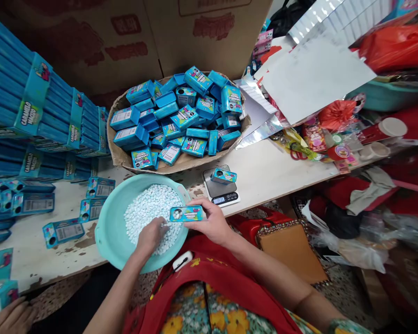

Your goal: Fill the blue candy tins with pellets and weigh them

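Bright even daylight, soft shadows, wide-angle bending at edges

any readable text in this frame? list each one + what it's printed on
"CARAMELO MACIZO", roughly, only partly legible: on the ends of the stacked blue cartons.
Same logo on the small blue boxes in the basket: too small to confirm.
Box in the right hand: print blurred.
Scale display: digits unreadable.
Red marks on the cardboard cartons: blurred.
White back labels on the loose boxes: too small.

left fingertips (161, 228) buried in white tablets (149, 208), scale display (218, 200) unreadable
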The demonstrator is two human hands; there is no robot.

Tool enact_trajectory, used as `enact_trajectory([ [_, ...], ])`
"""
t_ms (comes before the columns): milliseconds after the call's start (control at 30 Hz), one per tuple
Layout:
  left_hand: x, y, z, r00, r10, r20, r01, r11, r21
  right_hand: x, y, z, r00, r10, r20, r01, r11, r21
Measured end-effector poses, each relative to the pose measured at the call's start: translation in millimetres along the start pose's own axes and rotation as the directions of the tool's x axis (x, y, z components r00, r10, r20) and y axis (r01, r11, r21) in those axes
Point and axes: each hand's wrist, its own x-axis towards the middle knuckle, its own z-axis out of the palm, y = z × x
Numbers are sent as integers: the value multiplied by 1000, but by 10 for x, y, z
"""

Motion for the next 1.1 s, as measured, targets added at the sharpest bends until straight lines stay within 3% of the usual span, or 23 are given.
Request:
enact_trajectory([
  [67, -48, -57, -119, 997, -78, 7, 76, 944, -322, -76, -29, -158, 999, 38, -38, -38, 999, -2],
  [167, -79, -108, -249, 969, -229, 90, 211, 589, -780, -185, -53, -386, 993, 76, -96, -76, 997, -1],
  [200, -71, -103, -267, 959, -256, 118, 231, 474, -850, -214, -53, -453, 990, 87, -115, -88, 996, 2],
  [267, -26, -64, -266, 947, -279, 158, 251, 336, -908, -258, -35, -570, 982, 116, -149, -116, 993, 8],
  [367, 73, 11, -222, 918, -338, 205, 306, 278, -911, -293, 22, -705, 969, 141, -201, -141, 990, 15],
  [500, 153, 99, -233, 878, -374, 298, 417, 293, -860, -326, 83, -853, 952, 157, -265, -153, 988, 36],
  [600, 179, 329, -370, 896, -345, 279, 382, 280, -881, -351, 87, -980, 935, 175, -307, -163, 984, 65],
  [667, 223, 639, -487, 936, -258, 240, 320, 339, -885, -363, 80, -1076, 922, 181, -343, -165, 983, 77],
  [733, 320, 1050, -572, 970, -92, 226, 243, 459, -855, -370, 76, -1174, 904, 185, -384, -164, 983, 87],
  [833, 584, 1694, -574, 971, 124, 205, 83, 631, -772, -374, 80, -1310, 879, 193, -436, -163, 981, 107],
  [933, 915, 2174, -461, 956, 256, 145, -135, 818, -560, -385, 98, -1429, 853, 212, -477, -174, 977, 122],
  [1000, 1094, 2368, -372, 938, 335, 87, -296, 907, -300, -402, 125, -1501, 837, 223, -500, -187, 975, 122],
  [1100, 1227, 2509, -260, 910, 413, 36, -414, 902, 120, -433, 184, -1594, 816, 236, -528, -202, 972, 122],
])
